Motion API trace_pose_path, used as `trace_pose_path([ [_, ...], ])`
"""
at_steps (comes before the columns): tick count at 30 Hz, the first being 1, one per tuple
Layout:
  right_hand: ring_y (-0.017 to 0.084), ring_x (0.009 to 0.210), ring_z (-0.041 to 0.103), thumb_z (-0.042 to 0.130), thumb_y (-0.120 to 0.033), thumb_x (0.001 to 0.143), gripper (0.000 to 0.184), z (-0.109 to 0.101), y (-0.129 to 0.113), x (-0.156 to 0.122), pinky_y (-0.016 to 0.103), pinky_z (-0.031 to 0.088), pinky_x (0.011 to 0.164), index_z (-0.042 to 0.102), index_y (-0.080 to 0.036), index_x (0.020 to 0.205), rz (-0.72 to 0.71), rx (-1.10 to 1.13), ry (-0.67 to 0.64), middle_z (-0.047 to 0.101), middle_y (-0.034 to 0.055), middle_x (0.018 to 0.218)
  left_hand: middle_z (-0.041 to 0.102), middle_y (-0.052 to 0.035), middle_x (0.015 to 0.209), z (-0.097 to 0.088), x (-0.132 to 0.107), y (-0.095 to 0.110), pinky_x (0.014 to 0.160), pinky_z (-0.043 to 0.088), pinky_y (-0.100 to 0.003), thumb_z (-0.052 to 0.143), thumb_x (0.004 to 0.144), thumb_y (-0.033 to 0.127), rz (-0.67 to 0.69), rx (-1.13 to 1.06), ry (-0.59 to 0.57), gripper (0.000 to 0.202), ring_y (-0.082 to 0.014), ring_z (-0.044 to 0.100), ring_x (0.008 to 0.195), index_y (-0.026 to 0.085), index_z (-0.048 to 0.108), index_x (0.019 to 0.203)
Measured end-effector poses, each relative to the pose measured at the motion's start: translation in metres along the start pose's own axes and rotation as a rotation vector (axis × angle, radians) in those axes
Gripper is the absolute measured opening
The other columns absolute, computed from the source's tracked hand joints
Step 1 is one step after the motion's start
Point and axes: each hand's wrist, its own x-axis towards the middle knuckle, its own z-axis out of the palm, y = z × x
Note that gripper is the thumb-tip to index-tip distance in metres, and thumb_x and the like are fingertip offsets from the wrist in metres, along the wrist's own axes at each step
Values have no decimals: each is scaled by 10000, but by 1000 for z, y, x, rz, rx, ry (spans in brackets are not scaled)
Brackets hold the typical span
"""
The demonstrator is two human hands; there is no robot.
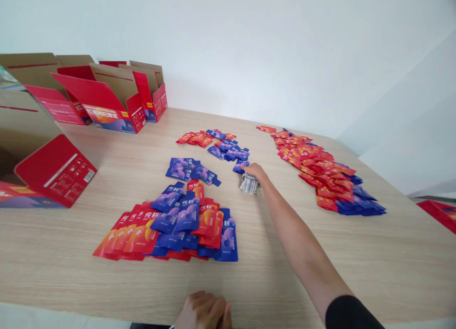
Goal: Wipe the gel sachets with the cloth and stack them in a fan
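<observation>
My right hand [255,171] reaches out over the middle of the table, its fingers closed at a silver-grey bundle [249,184] that looks like pouches seen edge-on. A blue pouch [241,166] lies at its fingertips; whether they pinch this one too, I cannot tell. Just beyond are several more blue pouches [231,150] in a loose heap. My left hand [204,311] rests curled in a fist at the table's near edge, with nothing visible in it. In front of it spreads a large overlapping pile of red pouches [140,231] and blue pouches [178,215].
Open red cardboard boxes [110,103] stand at the back left, and another open box [57,172] is nearer on the left. A long pile of red and blue pouches [313,165] runs along the right. Small groups of blue pouches [190,169] and red pouches [195,139] lie mid-table.
</observation>
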Motion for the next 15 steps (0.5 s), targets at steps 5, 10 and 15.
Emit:
trace_pose_path([
  [5,282,1163,729,734,-394,1059,388,-5,15,-1,479,642,974,681,-173,1373,-1,208,-110,699,104,1377,591,61,491,0,-2,0,490,400,-278,428,1081,84,1,-28,-18,415,-111,586,371,252,536,717],
  [10,225,1011,743,720,-419,1064,318,-10,48,-40,408,645,875,713,-161,1251,-137,400,-145,740,75,1220,592,49,498,3,-7,-1,495,367,-293,453,1066,86,-45,-109,-49,393,-117,552,379,252,542,721],
  [15,172,726,592,645,-687,976,544,-29,97,-121,298,507,733,588,-209,723,-365,539,-169,590,-30,712,545,29,507,7,-1,11,487,289,-293,370,1157,326,-296,-547,-129,523,-115,451,421,237,554,675],
])
